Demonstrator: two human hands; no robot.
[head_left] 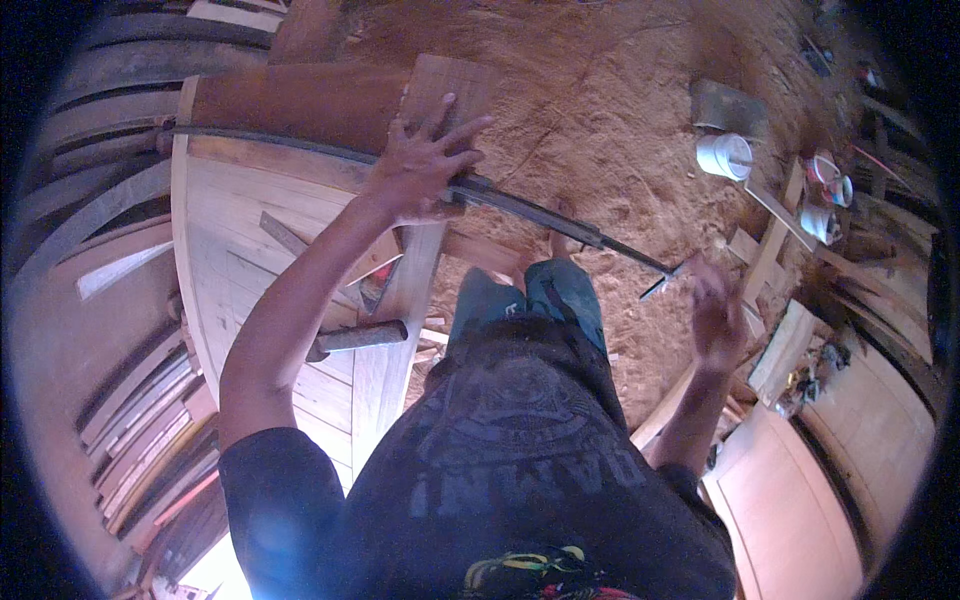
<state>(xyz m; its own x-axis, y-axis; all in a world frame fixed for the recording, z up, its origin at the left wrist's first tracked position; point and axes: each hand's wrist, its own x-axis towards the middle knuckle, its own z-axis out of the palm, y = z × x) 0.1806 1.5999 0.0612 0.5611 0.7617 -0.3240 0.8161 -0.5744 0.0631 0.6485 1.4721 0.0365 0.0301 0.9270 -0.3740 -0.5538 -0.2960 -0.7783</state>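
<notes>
A long dark metal bar clamp (pixel 540 216) runs across the far end of a pale wooden panel (pixel 240 230) and sticks out to the right. My left hand (pixel 425 165) lies with fingers spread over a flat wooden block (pixel 450 82), beside the bar at the panel's right edge. My right hand (pixel 718 315) is at the clamp's right end, its fingertips close to the thin cross handle (pixel 655 287). Those fingers look bent but blurred, so their grip is unclear. A short cylindrical tool (pixel 362 337) and a thin wood strip (pixel 283 233) rest on the panel.
Sawdust covers the ground (pixel 600 120). At the right are a white bucket (pixel 724 156), smaller tubs (pixel 820 222), and loose boards (pixel 775 245). A pale panel (pixel 785 500) lies at lower right. Stacked timber (pixel 150 440) lines the left side.
</notes>
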